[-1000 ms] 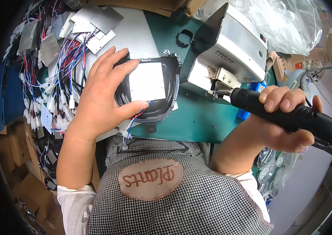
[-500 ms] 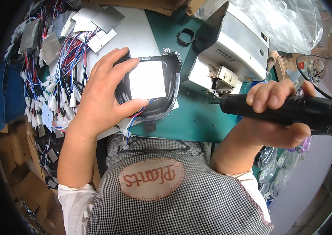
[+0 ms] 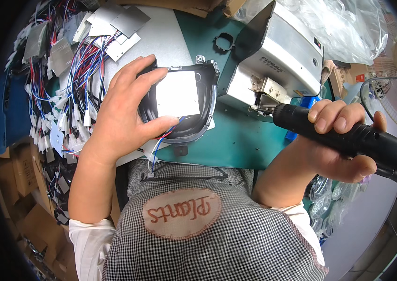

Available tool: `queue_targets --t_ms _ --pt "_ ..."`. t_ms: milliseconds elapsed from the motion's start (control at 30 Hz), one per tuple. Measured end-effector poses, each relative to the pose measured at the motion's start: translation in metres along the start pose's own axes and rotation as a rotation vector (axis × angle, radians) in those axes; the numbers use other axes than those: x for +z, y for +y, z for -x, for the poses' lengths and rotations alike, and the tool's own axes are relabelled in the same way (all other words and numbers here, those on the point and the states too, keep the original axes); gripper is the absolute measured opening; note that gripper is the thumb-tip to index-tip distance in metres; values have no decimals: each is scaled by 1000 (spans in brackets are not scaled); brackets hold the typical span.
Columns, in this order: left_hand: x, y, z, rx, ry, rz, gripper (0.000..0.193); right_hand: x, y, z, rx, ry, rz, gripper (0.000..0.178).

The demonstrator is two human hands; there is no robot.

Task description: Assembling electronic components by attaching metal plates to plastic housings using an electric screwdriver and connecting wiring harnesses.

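Note:
My left hand grips the left side of a black plastic housing, with the thumb at its near edge and the fingers at its far edge. Inside the housing lies a flat white panel. Red, blue and white wires run from the panel's near side to a white connector by my apron. My right hand is closed around a black electric screwdriver, held tilted. Its bit end points left at the metal outlet of a silver screw feeder; whether the tip touches is too small to tell.
Many wired panels with white connectors are heaped at the left, beside a pale foam sheet. A black ring-shaped part lies on the green mat. Clear plastic bags fill the far right, near a fan.
My right hand has shifted slightly right, and the screwdriver has tilted, its bit end now up against the feeder's outlet area. My left hand and the housing have hardly moved.

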State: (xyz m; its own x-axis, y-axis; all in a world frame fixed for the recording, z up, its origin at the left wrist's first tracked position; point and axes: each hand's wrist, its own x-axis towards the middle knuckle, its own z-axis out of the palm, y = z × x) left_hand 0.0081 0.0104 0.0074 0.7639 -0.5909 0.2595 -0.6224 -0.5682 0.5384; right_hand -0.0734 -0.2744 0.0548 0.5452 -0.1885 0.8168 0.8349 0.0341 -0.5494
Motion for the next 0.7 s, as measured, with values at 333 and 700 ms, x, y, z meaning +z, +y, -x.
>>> queue_targets --t_ms 333,700 --pt "1 -1 0 -3 -4 1 69 0 -2 2 9 33 -29 80" --pt "-3 0 -1 23 -10 -51 69 -2 -15 -4 11 -16 -82 79"
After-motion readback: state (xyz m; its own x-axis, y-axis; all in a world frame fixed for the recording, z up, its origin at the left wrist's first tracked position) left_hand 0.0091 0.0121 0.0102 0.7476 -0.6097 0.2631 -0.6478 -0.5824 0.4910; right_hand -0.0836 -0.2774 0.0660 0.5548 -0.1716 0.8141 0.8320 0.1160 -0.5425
